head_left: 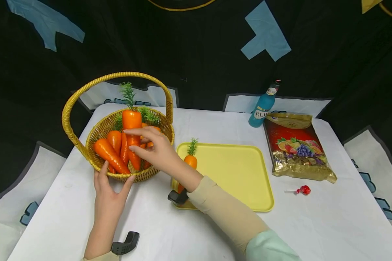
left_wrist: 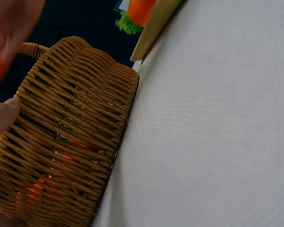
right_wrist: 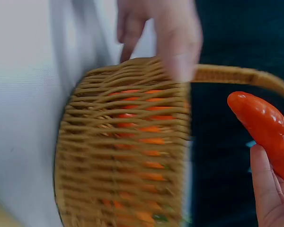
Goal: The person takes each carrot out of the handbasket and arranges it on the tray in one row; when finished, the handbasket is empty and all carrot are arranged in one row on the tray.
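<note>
My right hand holds an orange carrot with a green leafy top, upright above the wicker basket. In the right wrist view, this carrot is beside the basket's rim, thumb and fingers around its body. My left hand grips the basket's near rim, thumb and fingers spread apart. Several more carrots lie inside the basket, partly hidden by my right hand. Another carrot lies on the left side of a yellow tray, partly covered by my right forearm.
The basket's tall handle arches over the carrots. A blue bottle stands at the back right beside a red and gold bag with fruit pictures. A red lollipop lies in front of the bag. Black cloth hangs behind the white table.
</note>
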The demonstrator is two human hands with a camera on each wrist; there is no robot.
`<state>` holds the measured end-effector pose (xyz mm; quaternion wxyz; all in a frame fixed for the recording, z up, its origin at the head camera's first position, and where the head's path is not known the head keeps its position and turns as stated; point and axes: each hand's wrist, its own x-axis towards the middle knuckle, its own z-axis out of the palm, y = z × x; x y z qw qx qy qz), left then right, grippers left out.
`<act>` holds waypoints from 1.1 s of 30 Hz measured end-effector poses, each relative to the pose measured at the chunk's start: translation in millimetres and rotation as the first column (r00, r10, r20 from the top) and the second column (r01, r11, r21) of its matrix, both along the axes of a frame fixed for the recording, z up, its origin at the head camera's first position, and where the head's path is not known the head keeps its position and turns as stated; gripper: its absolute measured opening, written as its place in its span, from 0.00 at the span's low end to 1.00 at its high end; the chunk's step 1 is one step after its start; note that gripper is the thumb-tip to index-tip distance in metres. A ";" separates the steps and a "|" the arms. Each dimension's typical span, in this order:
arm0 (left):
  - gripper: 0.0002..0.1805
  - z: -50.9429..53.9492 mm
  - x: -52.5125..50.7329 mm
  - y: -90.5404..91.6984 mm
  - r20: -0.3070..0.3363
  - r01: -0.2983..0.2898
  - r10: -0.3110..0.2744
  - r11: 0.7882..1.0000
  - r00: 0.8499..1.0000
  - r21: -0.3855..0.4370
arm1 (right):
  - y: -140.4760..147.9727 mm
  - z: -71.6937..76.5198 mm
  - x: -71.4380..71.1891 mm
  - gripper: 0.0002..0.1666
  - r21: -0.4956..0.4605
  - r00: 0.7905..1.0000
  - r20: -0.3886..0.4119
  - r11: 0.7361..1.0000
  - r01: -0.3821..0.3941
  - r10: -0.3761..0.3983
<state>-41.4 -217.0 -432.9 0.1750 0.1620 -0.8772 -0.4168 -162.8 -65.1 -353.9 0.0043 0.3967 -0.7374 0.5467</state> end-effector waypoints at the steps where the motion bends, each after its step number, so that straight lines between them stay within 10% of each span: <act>1: 0.50 -0.1 0.3 0.6 0.002 0.001 -0.001 1.000 1.000 0.003 | 9.4 2.7 4.9 0.22 -0.024 1.000 0.004 1.000 0.000 0.000; 11: 0.51 0.8 0.9 -0.5 0.030 -0.009 0.008 1.000 1.000 0.011 | 100.0 -13.6 38.9 0.27 -0.096 0.981 0.166 0.989 0.114 -0.097; 20: 0.52 -0.7 0.1 0.7 0.024 -0.002 0.001 1.000 1.000 0.013 | 158.5 -38.4 62.4 0.30 0.143 0.884 0.312 0.937 0.318 -0.348; 25: 0.51 -1.0 0.2 0.9 0.025 -0.005 0.005 1.000 1.000 0.019 | 174.6 -67.4 62.8 0.31 0.227 0.853 0.319 0.907 0.354 -0.413; 33: 0.51 0.6 0.5 0.6 0.044 -0.009 0.008 0.999 0.999 0.031 | 165.5 -73.9 61.0 0.31 0.271 0.844 0.348 0.905 0.328 -0.409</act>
